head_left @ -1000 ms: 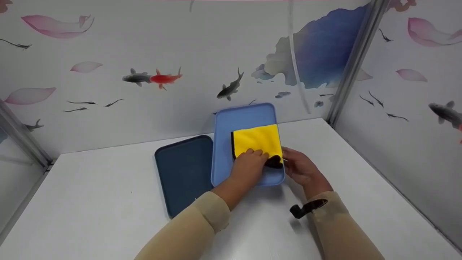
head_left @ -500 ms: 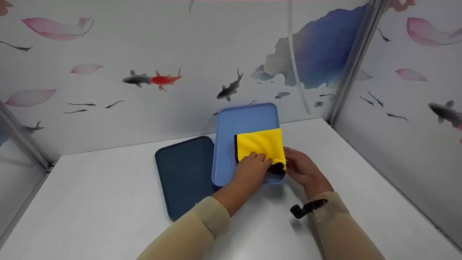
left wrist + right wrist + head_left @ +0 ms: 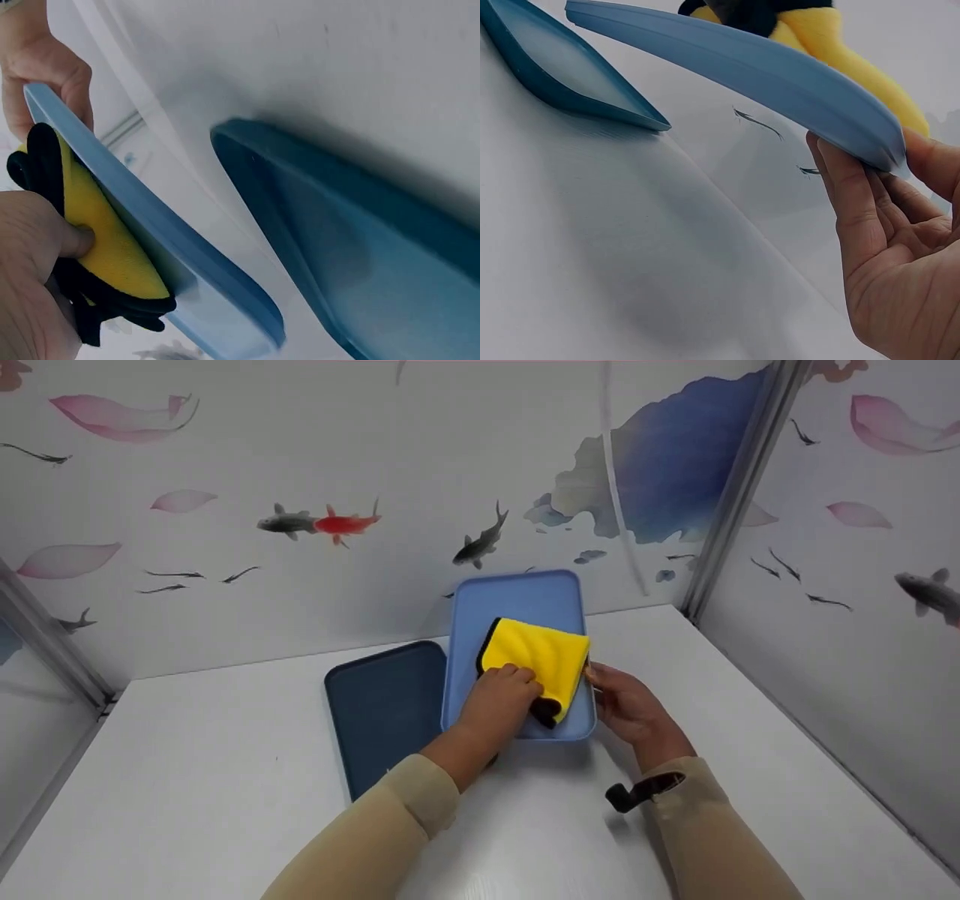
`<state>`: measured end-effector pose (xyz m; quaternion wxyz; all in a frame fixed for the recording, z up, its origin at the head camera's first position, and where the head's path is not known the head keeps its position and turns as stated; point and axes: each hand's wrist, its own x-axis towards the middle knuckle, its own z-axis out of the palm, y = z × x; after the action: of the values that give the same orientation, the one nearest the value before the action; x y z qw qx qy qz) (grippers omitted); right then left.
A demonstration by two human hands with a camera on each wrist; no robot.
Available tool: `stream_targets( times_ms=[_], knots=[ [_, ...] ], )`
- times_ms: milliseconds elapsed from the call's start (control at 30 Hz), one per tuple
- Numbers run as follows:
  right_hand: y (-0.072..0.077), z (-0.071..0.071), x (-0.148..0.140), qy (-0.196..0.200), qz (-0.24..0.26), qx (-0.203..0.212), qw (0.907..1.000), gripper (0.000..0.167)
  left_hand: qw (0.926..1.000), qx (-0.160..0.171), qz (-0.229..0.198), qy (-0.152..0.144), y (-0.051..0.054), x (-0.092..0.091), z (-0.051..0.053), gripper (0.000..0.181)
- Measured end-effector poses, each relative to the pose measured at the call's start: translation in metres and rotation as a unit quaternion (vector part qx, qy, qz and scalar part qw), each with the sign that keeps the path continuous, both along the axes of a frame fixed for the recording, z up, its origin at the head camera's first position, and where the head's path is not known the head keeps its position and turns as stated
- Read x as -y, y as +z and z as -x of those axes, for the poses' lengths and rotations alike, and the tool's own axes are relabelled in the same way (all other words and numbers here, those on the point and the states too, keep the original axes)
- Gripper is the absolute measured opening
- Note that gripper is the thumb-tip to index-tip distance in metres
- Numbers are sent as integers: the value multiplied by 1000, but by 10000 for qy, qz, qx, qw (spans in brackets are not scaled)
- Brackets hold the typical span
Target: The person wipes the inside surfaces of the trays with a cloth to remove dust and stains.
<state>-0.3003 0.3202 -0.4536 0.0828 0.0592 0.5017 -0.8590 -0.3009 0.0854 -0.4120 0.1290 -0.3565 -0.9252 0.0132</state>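
A light blue tray (image 3: 517, 600) is held up, tilted, above the table. My right hand (image 3: 630, 705) grips its right edge; in the right wrist view the thumb lies on one side of the rim and the fingers (image 3: 855, 187) beneath. Against the tray's face lies a folded yellow cloth (image 3: 540, 652) with black edging. My left hand (image 3: 499, 701) holds the cloth near its lower left part; the left wrist view shows the thumb (image 3: 79, 240) on the yellow side and the black-edged folds bunched in the hand. Some left fingers are hidden by the cloth.
A dark teal tray (image 3: 382, 720) rests on the white table (image 3: 225, 780), left of the blue tray and partly behind the left arm. A white wall (image 3: 337, 592) with painted fish stands at the back. A black strap device (image 3: 637, 793) is on the right wrist.
The left hand has slid the cloth down, then leftward across the blue tray, and the cloth has turned to a slant. The right hand keeps its grip, with the tray nearly in place.
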Motion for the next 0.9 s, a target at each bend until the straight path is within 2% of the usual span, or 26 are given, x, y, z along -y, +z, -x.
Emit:
stream_targets(
  times_ms=[267,433,567,733,900],
  knots=[
    [-1,1,1,-6,-357,-208,9991,18,9992,-92,358,181,5,17,23,29],
    [0,2,2,101,-286,-352,9989,20,9988,-79,220,432,9,29,35,30],
    [2,2,2,115,-155,-356,9992,21,9975,230,-65,659,12,37,39,34],
    [3,2,2,-73,-227,-356,9991,21,9924,770,-330,898,14,41,41,40],
    [1,2,2,-116,-312,-314,9990,21,9902,872,-265,1055,10,41,38,42]
  ],
)
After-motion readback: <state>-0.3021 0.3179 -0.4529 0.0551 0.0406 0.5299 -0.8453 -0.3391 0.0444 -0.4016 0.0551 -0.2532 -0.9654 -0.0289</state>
